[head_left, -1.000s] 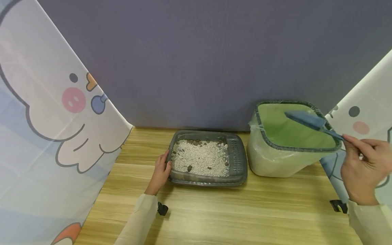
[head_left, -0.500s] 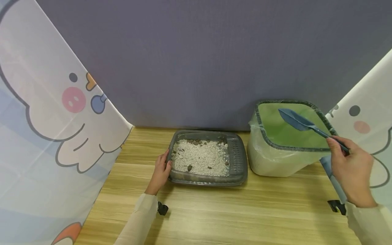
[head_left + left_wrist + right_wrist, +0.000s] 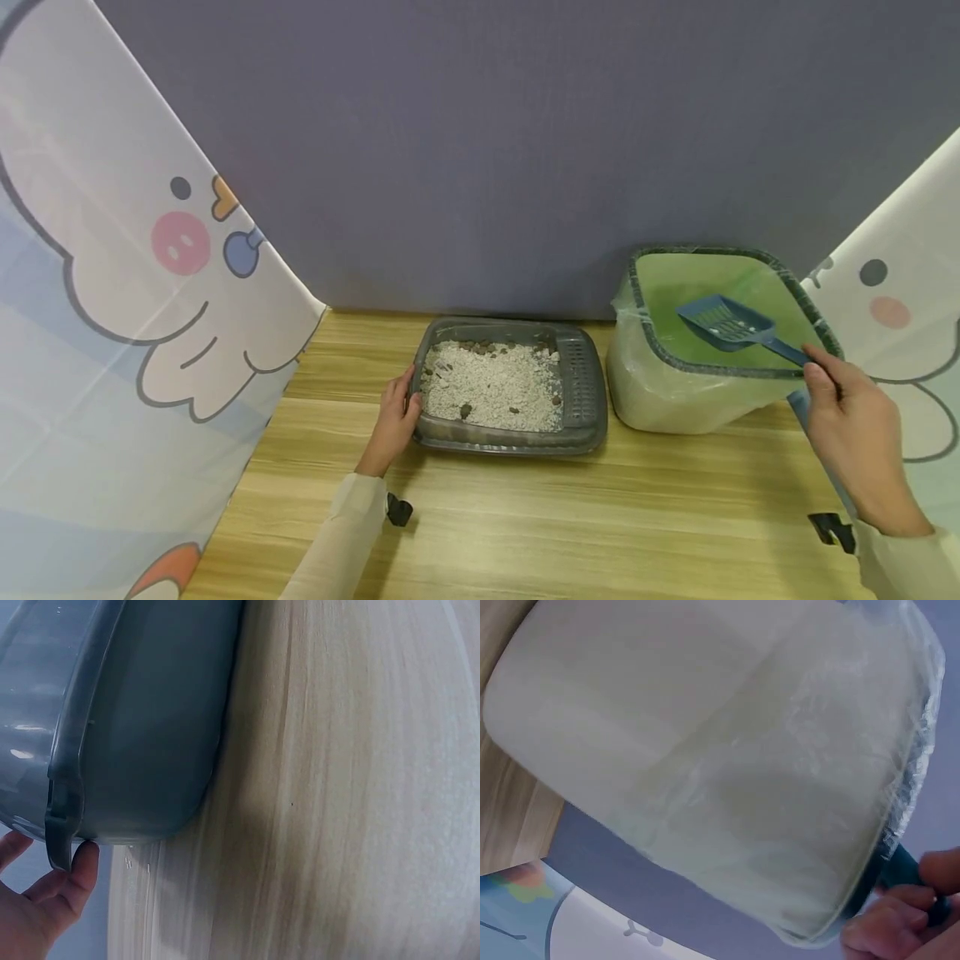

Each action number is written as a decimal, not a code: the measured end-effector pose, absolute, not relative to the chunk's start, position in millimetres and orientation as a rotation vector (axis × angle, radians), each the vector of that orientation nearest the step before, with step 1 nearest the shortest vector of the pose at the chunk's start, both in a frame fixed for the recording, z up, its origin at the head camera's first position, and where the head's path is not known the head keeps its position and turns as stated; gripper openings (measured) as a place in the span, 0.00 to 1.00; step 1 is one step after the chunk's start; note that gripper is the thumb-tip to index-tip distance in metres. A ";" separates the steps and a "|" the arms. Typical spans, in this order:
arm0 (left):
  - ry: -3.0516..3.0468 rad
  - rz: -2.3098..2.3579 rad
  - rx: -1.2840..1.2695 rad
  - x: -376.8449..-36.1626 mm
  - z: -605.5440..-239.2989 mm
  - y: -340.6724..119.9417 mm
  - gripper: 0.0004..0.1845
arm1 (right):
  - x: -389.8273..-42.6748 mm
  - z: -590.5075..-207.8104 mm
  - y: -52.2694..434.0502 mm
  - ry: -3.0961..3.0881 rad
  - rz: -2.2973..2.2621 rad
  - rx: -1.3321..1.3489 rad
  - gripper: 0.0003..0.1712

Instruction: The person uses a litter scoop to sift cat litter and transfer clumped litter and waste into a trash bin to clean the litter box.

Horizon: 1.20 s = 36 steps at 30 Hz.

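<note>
In the head view my right hand (image 3: 858,442) grips the handle of a blue slotted litter scoop (image 3: 726,323). Its blade is over the mouth of a white bin (image 3: 660,392), slots showing, with a few small pale bits on it. The right wrist view shows curled fingers (image 3: 892,919) round the handle beside the bin's rim; the blade is hidden there. My left hand (image 3: 392,421) holds the left end of a grey litter box (image 3: 510,442), thumb and fingers at its rim in the left wrist view. Pale litter (image 3: 491,387) with several brown clumps lies inside the box.
A clear plastic liner (image 3: 780,750) is folded over the bin's dark rim. The box and bin stand side by side on a wooden tabletop (image 3: 600,517). A grey panel (image 3: 480,167) rises behind, and cartoon-printed sheets (image 3: 150,267) flank both sides.
The scoop has turned from edge-on to showing its slotted face and dropped lower over the bin. My right hand has shifted left overall. The left hand and litter box stay put.
</note>
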<state>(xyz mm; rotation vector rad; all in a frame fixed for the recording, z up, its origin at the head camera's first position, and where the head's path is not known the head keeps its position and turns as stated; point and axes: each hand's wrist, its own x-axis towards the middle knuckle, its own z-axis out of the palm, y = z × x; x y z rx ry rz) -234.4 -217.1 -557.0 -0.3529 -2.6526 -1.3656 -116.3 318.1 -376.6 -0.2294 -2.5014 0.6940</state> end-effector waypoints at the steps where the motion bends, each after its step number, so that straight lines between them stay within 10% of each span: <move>1: -2.654 -1.370 -0.351 -234.2 -557.0 -216.9 0.29 | -115.2 -378.8 317.3 -2.473 0.705 -0.235 0.24; 20: -2.654 -1.350 -0.355 -234.6 -557.9 -217.1 0.29 | -116.8 -377.0 298.7 -2.144 0.867 -0.027 0.19; 36: -2.649 -1.360 -0.332 -236.1 -556.7 -215.3 0.28 | -147.7 -395.4 156.0 -2.405 0.894 0.678 0.22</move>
